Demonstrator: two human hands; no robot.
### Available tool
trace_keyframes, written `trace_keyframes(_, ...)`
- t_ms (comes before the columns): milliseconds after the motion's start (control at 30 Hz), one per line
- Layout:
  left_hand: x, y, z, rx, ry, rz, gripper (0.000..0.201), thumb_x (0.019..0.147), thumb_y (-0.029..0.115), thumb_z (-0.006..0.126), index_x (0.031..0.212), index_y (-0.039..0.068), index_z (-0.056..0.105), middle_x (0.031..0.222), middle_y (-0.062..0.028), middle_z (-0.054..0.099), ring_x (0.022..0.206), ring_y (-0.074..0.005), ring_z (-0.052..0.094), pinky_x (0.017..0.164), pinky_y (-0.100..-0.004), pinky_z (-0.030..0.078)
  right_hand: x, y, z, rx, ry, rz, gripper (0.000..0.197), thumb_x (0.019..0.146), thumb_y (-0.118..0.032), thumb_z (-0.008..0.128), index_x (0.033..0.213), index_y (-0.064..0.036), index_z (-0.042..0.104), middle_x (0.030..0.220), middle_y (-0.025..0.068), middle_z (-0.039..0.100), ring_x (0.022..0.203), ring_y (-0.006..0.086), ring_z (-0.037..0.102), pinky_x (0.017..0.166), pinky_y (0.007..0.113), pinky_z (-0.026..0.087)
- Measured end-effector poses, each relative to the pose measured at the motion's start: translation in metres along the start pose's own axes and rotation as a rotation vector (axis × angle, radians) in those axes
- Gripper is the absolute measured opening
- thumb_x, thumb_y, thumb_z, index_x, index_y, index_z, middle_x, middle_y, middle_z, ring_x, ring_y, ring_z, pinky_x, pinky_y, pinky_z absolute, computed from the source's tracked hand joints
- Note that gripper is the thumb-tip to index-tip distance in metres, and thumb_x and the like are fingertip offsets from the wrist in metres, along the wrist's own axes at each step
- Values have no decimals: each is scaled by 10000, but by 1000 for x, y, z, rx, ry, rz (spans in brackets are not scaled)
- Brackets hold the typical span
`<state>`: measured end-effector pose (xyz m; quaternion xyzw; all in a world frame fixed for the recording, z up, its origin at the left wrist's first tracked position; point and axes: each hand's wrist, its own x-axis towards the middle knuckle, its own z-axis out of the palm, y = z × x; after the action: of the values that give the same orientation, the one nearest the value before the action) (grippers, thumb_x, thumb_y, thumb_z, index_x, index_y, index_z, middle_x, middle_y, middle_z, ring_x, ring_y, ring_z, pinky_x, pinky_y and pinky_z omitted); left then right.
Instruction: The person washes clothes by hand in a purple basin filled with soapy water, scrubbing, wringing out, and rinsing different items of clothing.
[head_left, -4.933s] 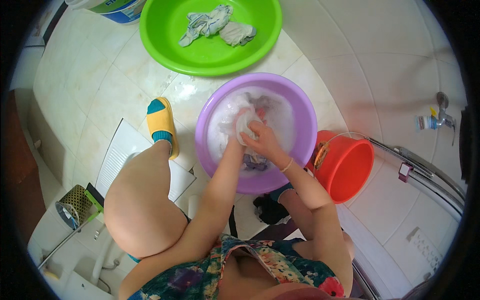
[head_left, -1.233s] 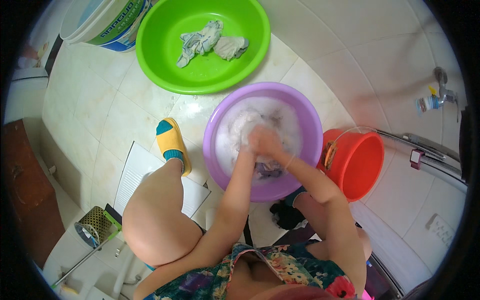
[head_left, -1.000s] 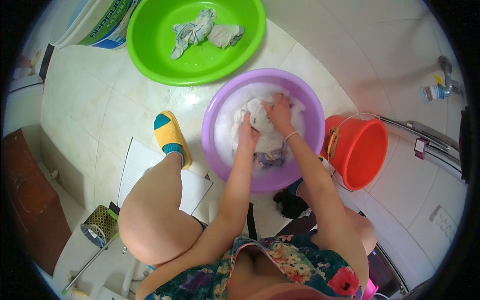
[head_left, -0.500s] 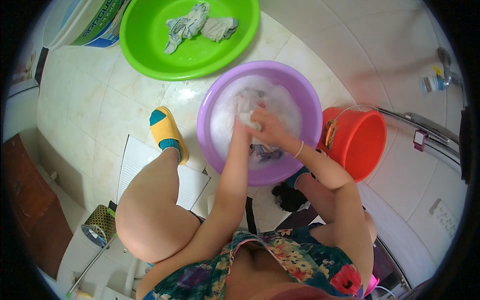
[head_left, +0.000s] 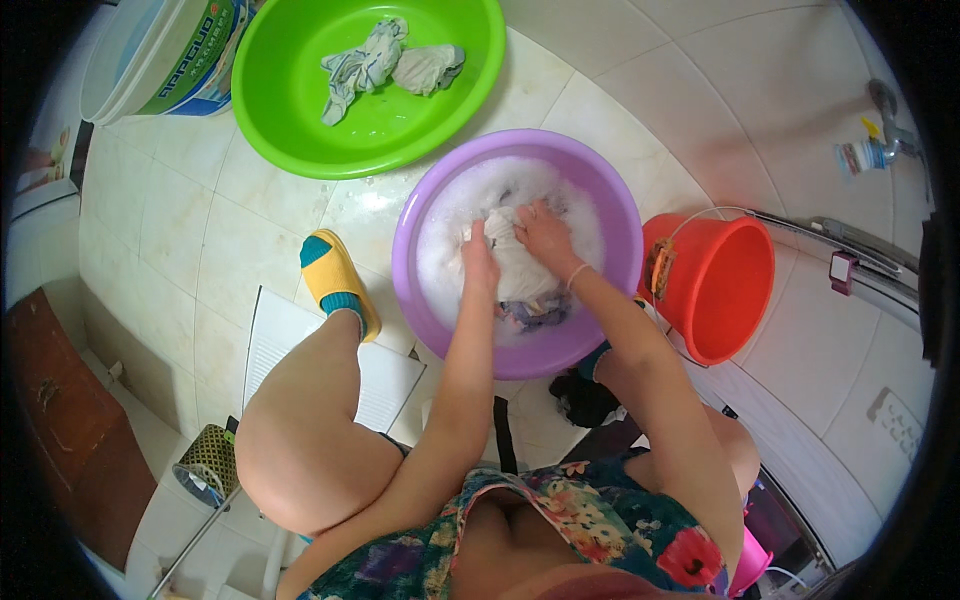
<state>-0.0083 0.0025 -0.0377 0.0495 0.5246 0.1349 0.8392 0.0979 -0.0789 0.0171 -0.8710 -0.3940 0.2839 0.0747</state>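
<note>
Gripping a wad of white cloth (head_left: pixel 515 268) from either side, the left hand (head_left: pixel 480 268) and right hand (head_left: pixel 545 238) work inside a purple basin (head_left: pixel 420 300) of soapy water on the tiled floor; fingers of both are curled shut on the fabric. Foam hides the fingertips and most of the cloth; a darker patterned piece (head_left: pixel 535 312) shows below. Beside it stand a green basin (head_left: pixel 290 120) holding wrung cloths (head_left: pixel 385 62) and a red bucket (head_left: pixel 720 290)
</note>
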Motion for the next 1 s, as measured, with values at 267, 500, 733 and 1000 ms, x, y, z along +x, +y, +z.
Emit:
trace_keyframes(267,-27,14,33,-21,-198,-388,494,871,411,408,1242,85,405,1214,-98,477,1094,-259,472,866,-389,431,6,18,-15,249,56,105,225,734,-235,627,809,-33,564,878,147,537,782,307,544,682,396,438)
trace_keyframes(500,-37,25,43,-241,-366,-323,456,873,338,434,1219,42,416,1173,-105,504,1062,-274,493,859,-386,437,-49,-82,-81,367,-60,-431,194,733,-241,593,669,-68,532,746,126,527,704,303,539,623,411,423)
trace_keyframes(733,-41,11,51,112,-158,-131,429,874,303,446,1180,3,451,1109,-112,543,1001,-252,528,810,-372,452,28,5,-35,247,448,58,253,822,-259,501,719,-37,565,731,160,557,696,325,537,629,418,434)
trace_keyframes(1000,-9,59,49,1287,301,288,551,765,459,503,945,-51,607,988,-259,580,988,-342,534,752,-366,437,60,7,-48,382,377,-60,219,792,-250,591,820,-34,603,767,189,588,671,334,569,614,394,446)
